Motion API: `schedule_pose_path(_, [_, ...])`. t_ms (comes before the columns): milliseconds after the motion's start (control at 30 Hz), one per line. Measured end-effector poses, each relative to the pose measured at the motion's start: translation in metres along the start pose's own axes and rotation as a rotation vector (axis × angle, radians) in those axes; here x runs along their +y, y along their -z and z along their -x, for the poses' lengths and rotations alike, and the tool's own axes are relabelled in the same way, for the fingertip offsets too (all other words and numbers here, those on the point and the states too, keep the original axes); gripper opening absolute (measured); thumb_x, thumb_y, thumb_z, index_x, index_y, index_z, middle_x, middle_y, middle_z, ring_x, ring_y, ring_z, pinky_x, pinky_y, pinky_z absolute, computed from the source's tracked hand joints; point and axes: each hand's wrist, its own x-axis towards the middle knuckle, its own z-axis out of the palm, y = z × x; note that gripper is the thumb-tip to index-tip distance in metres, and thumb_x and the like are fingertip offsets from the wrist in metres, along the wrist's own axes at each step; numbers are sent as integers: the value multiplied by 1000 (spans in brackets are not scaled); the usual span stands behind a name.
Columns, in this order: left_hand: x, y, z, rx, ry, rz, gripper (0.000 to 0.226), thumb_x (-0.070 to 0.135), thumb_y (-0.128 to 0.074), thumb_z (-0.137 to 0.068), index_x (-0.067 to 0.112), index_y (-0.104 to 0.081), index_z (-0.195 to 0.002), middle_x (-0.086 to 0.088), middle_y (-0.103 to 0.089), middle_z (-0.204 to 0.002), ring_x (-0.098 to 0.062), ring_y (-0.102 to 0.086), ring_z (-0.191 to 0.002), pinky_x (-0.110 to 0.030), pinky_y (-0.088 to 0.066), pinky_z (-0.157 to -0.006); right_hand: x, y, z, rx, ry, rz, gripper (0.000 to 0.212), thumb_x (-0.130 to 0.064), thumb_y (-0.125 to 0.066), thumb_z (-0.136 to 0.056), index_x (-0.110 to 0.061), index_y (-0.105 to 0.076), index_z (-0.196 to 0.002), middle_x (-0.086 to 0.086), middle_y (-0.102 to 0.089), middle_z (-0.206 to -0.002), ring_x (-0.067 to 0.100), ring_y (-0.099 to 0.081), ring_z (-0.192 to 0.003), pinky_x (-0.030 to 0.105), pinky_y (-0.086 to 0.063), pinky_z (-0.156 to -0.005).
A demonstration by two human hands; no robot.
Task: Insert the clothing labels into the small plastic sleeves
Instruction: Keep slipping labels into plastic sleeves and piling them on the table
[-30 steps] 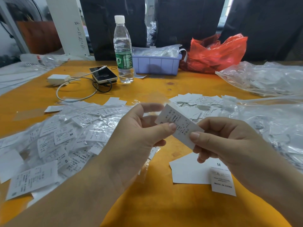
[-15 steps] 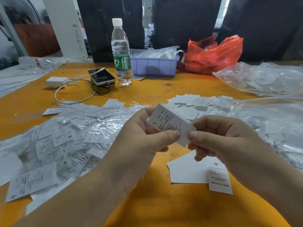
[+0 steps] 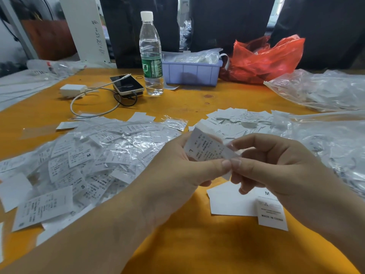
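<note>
Both hands meet over the orange tabletop (image 3: 197, 99), lifted clear of it so the work sits in plain sight. The left hand (image 3: 177, 167) pinches a white printed label (image 3: 205, 149) marked L between thumb and forefinger. The right hand (image 3: 276, 165) grips the label's lower right end, thumb tip touching the left thumb tip; a clear film seems to sit at that end, probably the sleeve, though it is hard to tell. Two labels (image 3: 246, 204) lie just below the right hand, likely next in line. Filled sleeves are heaped (image 3: 88, 159) to the left, loose labels (image 3: 237, 119) are piled beyond the hands, and clear bags (image 3: 325, 139) lie to the right, all within reach.
</note>
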Motion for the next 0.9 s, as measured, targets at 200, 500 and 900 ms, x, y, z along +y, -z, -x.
schedule_pose_path(200, [5,5,-3,5,7,-7,31,35,-75,-67,26,-72,-96,3,-71,-79,-7,-63,-66,-20,-53,-61,-3,1,0,14,49,56,16,-31,-77,-72,-16,-71,-71,2,-60,-55,12,-57,-53,22,-49,-53])
schedule_pose_path(500, [16,23,-8,108,11,3,9,10,-72,-80,19,-72,-83,-10,-71,-80,-12,-56,-60,-20,-52,-55,-2,3,1,-9,16,98,12,-25,-76,-77,-14,-71,-75,0,-62,-57,9,-58,-54,24,-51,-55])
schedule_pose_path(900, [20,60,-10,503,54,-1157,10,26,-58,-80,34,-57,-75,11,-56,-72,-10,-54,-67,-23,-40,-52,-3,4,5,25,116,436,8,-25,-64,-81,-24,-70,-75,1,-65,-65,27,-61,-65,46,-51,-59])
